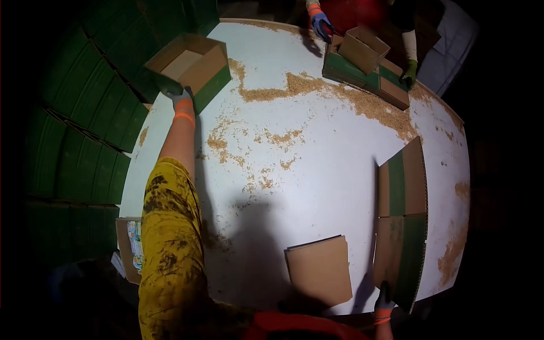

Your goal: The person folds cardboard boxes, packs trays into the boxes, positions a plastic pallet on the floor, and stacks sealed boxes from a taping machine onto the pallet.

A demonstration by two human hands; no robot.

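Note:
My left hand (182, 103), in a grey glove with an orange cuff, is stretched out to the far left. Its fingers are closed on the near side of an open-topped cardboard box (207, 73), brown with a green band. At the lower right, my right hand (384, 303), gloved the same way, grips the near end of a folded-flat cardboard box (391, 238). That flat box stands on its long edge, brown with green stripes; part of my right hand's grip is hidden behind it. Between my arms lies a small stack of brown cardboard sheets (320, 269).
Wood shavings (266, 94) are scattered over the white table (334, 170). Stacked green boxes (85, 136) line the left side. Across the table, a person's gloved hands (321, 25) hold a green-and-brown box (354, 73). A box with colourful packets (134, 243) stands at lower left.

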